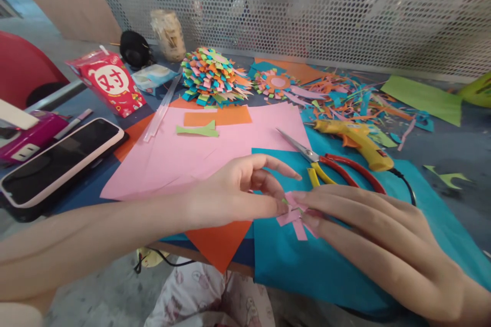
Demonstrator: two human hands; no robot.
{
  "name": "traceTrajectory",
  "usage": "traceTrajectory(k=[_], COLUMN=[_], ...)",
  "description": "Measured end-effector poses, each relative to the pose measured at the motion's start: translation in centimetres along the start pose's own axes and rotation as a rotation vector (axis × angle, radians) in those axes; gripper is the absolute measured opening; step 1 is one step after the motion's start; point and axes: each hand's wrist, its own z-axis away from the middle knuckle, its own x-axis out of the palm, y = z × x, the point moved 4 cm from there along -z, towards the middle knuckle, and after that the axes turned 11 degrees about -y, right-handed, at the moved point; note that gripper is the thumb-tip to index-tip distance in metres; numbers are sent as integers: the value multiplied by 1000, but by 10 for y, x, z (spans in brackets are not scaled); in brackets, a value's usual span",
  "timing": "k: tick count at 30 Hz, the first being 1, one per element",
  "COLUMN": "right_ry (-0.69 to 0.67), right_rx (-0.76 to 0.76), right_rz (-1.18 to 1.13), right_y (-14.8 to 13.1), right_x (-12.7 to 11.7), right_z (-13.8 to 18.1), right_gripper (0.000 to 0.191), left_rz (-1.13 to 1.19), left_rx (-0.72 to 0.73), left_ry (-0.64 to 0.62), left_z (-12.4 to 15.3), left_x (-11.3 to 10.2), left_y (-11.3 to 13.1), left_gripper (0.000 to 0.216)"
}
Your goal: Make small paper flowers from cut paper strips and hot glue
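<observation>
The left hand (240, 191) has thumb and finger brought together on the left side of a small piece of crossed pink strips (299, 230), seemingly to keep them lined up. The right hand (391, 240) lays its fingertips on the piece's right side, probably to steady it; whether they grip it or only press, I cannot tell. The piece lies against the blue sheet (299, 271), which overhangs the table's near edge and perhaps serves as a work mat. Just beyond the right hand are the scissors (311, 156), blades pointing away, handles toward the person, as if for easy pick-up. The glue gun (358, 140) lies next to them, its nozzle turned from the hands, likely for safety. Left of these, a pink sheet (161, 158) carries an orange strip (233, 116), a green scrap (197, 130) and clear sticks (161, 112). Toward the far edge of the table (437, 145) stand a fringed cone (215, 79) and a paper flower (276, 82), with cuttings (345, 94) to their right, apparently pushed out of the way. A phone (65, 158) lies propped at the left edge, near a red packet (113, 82).
</observation>
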Motion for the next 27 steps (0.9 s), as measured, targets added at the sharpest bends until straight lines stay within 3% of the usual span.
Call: traceTrajectory(k=[3, 5, 12, 18, 22, 27], right_ry=[85, 99, 61, -62, 3, 122], right_rx=[-226, -270, -307, -541, -453, -326], right_rz=[330, 414, 429, 492, 377, 224], right_y=[-3, -2, 1, 4, 3, 2], right_x=[5, 8, 7, -3, -8, -8], right_z=[-2, -3, -3, -10, -21, -30], right_gripper=[48, 51, 43, 24, 18, 19], left_rz=[-7, -5, -79, 10, 4, -38], left_rx=[1, -8, -5, -64, -51, 49], left_ry=[-10, -10, -11, -2, 5, -96], left_z=[1, 1, 0, 0, -3, -7], left_x=[1, 1, -1, -2, -5, -7], left_y=[0, 0, -3, 1, 1, 0], left_gripper=[35, 34, 36, 31, 29, 33])
